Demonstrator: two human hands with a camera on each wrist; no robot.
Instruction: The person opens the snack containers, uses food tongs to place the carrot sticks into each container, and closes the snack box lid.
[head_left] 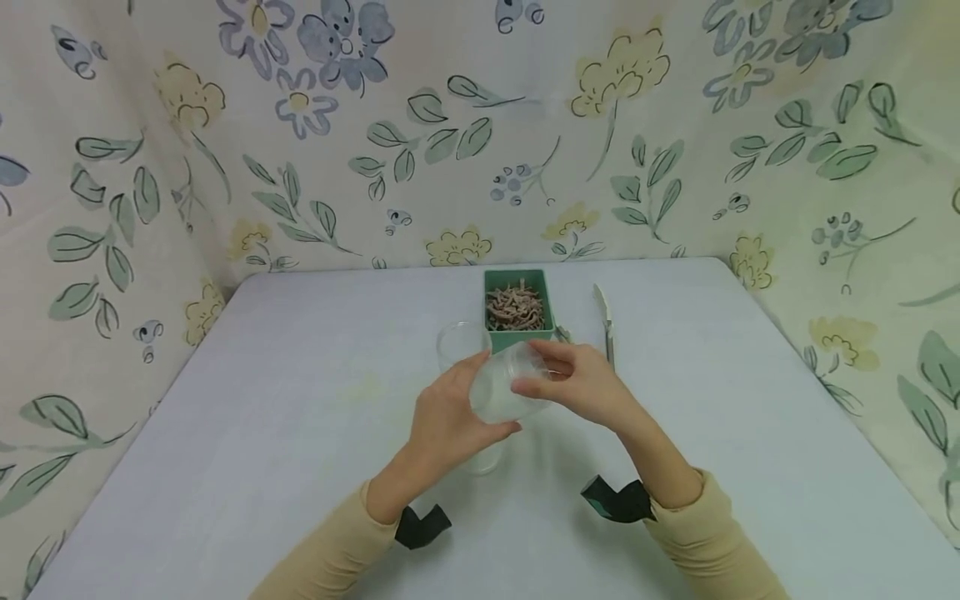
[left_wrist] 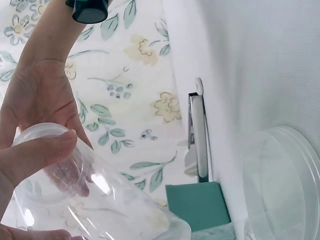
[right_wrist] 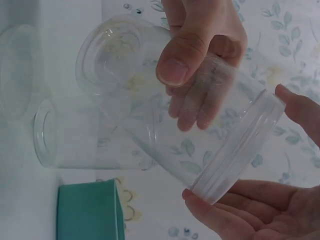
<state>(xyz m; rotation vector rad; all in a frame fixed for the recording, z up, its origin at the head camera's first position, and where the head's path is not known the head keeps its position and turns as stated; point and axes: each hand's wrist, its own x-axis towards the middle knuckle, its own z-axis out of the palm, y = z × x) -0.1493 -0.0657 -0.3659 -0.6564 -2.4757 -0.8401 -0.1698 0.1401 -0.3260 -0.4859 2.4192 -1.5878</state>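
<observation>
Both hands hold a clear plastic jar [head_left: 498,392], tilted, above the table. My left hand [head_left: 450,412] grips its body; in the right wrist view the left thumb [right_wrist: 175,67] lies across the near side, fingers seen through the plastic. My right hand [head_left: 588,383] pinches the ridged band [right_wrist: 242,150] at one end of the jar, thumb and fingers at opposite edges. Behind the held jar stands a second clear jar [head_left: 457,337], partly hidden by the left hand. A clear round disc [right_wrist: 17,70] lies on the table near it.
A green box [head_left: 517,337] of brown stringy strands stands toward the back of the white table [head_left: 300,400]. To its right lies a slim tool [head_left: 606,325] with a pale blade and metal handle. Floral cloth [head_left: 450,125] hangs behind and at both sides.
</observation>
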